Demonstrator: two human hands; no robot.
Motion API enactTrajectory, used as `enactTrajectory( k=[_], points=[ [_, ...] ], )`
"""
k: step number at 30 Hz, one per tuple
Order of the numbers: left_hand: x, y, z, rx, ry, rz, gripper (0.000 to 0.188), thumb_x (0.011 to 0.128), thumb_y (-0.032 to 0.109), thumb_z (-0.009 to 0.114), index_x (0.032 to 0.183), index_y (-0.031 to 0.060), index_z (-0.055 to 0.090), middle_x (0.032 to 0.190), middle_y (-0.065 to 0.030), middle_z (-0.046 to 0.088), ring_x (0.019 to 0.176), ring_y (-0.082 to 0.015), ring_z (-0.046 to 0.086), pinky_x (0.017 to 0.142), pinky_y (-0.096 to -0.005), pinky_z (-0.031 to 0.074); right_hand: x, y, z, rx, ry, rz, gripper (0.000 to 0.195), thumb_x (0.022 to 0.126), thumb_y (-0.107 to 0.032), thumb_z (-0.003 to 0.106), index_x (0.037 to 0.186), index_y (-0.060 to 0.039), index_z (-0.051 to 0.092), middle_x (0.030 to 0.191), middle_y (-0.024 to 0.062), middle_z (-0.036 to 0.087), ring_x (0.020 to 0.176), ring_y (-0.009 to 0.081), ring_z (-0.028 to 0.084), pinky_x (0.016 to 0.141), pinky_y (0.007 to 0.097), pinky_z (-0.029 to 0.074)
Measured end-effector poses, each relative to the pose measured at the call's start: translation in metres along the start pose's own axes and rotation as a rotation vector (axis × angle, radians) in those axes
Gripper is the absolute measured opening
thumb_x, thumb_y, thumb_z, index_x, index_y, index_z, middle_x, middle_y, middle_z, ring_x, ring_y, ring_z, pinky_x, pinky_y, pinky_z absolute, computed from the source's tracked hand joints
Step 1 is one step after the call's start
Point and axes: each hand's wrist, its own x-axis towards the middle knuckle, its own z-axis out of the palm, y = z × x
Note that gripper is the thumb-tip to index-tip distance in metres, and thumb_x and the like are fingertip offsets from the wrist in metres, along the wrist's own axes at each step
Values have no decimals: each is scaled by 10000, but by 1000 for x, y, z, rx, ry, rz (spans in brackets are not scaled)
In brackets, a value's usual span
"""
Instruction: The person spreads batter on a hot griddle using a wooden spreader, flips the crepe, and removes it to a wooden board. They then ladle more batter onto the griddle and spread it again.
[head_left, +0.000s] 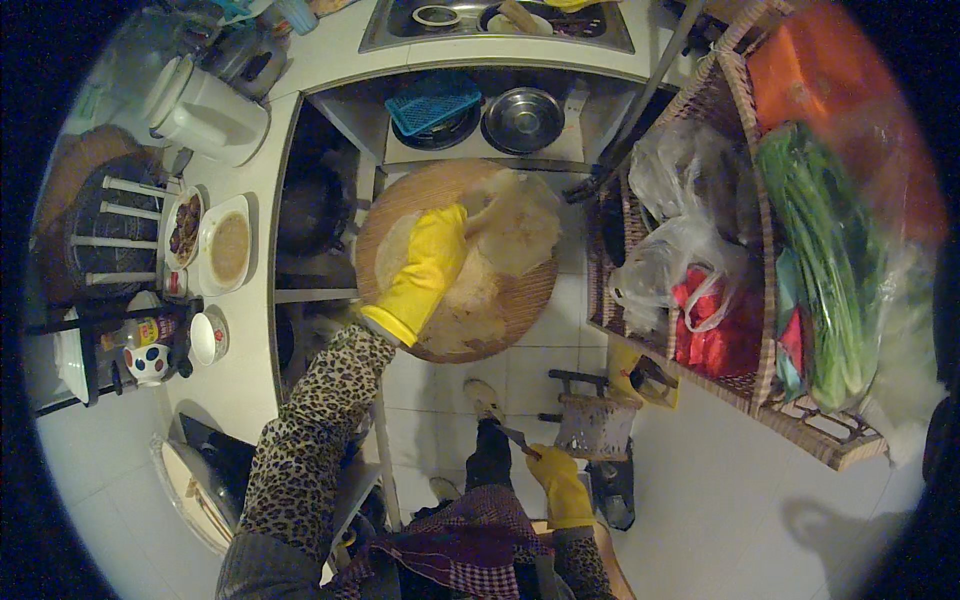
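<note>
My left hand (435, 255), in a yellow rubber glove, is over a round wooden board (534, 300). Its fingertips meet the edge of a thin, wrinkled flatbread (519, 229) on the board's right half; how the fingers are closed is hidden. Another pale flatbread (391, 247) lies partly under the glove, and a browned one (469, 307) lies nearer me. Low beside my leg, my right hand (555, 476), also gloved in yellow, grips the brown handle of a metal-bladed tool (514, 438). The blade points up and left, away from the board.
On the left counter are a plate of food (185, 229), a dish of brown liquid (227, 247) and a bowl (208, 337). A steel basin (524, 120) sits on a shelf below the sink (495, 46). At right, a wicker rack (761, 300) holds bags and green vegetables (825, 277). A small stool (596, 426) stands on the floor.
</note>
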Motion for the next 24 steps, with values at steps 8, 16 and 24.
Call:
enactTrajectory(
  k=[8,16,24],
  points=[
    [-82,26,85,176,-360,44,285,849,201,605,1117,138,676,1092,-96,687,1130,-305,613,1019,-498,406,5,18,27,-28,-32,31,333,919,-398,479,1125,-232,679,1076,156,703,1012,407,656,841,506,518],
    [-291,15,153,49,-655,54,294,869,250,588,1089,92,701,1175,-149,692,1163,-336,626,1053,-581,367,-5,15,44,-81,-64,-38,306,914,-383,496,1090,-218,686,1061,151,710,1012,399,662,832,498,525],
    [-387,19,28,-263,-523,-78,224,844,223,608,967,59,699,972,-187,711,962,-395,672,805,-520,531,-23,-38,15,-95,238,-58,402,904,-423,593,1256,-248,674,1009,172,723,964,390,681,836,493,536]
  ],
)
